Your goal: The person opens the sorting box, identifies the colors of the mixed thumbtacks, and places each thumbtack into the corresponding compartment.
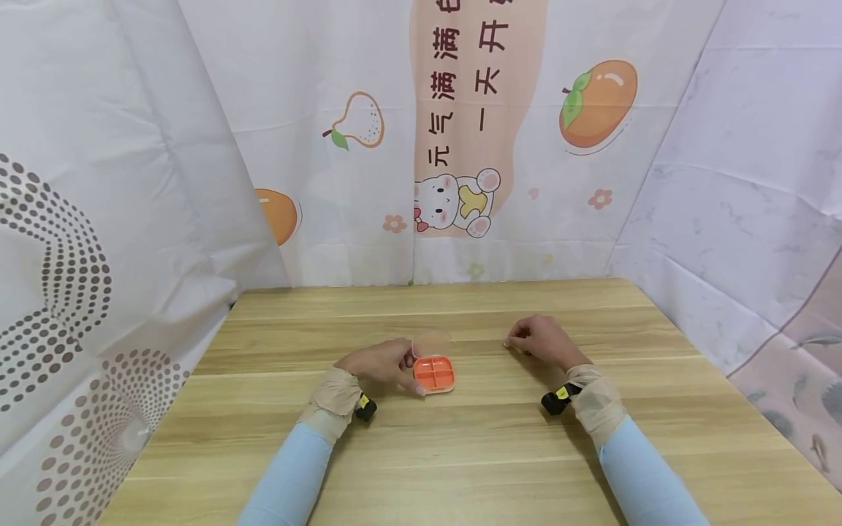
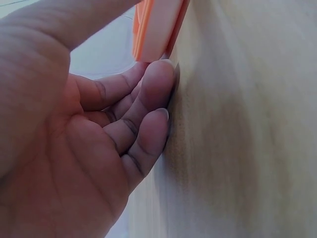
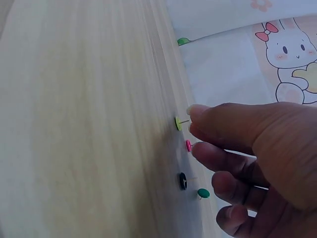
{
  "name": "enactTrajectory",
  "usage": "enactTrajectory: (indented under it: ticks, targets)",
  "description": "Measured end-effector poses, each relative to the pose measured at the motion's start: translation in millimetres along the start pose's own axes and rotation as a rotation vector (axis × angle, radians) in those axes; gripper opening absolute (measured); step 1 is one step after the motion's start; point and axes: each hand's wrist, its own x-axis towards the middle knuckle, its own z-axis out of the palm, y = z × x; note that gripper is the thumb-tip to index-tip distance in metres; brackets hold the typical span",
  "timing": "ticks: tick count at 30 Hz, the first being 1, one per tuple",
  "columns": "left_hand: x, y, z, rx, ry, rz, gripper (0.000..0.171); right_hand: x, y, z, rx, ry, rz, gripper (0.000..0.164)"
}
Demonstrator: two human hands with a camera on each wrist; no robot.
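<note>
The left hand (image 1: 381,363) is gripping the orange box (image 1: 434,374) at its left side on the table (image 1: 460,467), while the right hand (image 1: 542,340), the nearer one, is hanging beside the yellow tack (image 3: 178,123), its pin (image 3: 184,122) pointing toward the fingertips (image 3: 198,111); whether they are pinching it, I cannot tell
</note>
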Motion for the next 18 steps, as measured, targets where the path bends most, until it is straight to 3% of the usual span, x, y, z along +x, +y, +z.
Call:
enactTrajectory:
  ticks: [18]
  targets:
    - [-0.9, 3.1, -0.7, 0.002, -0.014, 0.022, 0.062, 2.0, 2.2, 5.9, -0.088, 0.061, -0.079, 0.007]
